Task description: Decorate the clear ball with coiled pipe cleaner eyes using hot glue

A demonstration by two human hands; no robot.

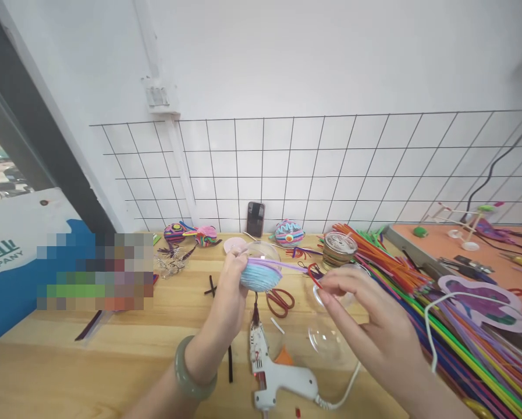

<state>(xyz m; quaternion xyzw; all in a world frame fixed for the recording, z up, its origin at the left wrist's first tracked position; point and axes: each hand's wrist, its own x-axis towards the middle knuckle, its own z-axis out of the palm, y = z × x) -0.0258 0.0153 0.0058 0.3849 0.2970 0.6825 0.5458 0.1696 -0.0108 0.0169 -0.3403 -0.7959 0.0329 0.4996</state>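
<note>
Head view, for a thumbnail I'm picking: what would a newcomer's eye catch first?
Probably the blue striped dome in the left hand, near centre, with a purple strand running toward the right hand. Next, the glue gun on the table below, then the bright stems fanned along the right.

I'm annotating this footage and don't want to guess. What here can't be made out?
All in the head view:
- Far side of the blue wrapped piece: turned away, partly behind the left hand.
- Glue gun's nozzle tip: cut off by the bottom edge.
- Whatever lies under the pixelated patch: masked.
- Phone screen contents: too small and dark.
</note>
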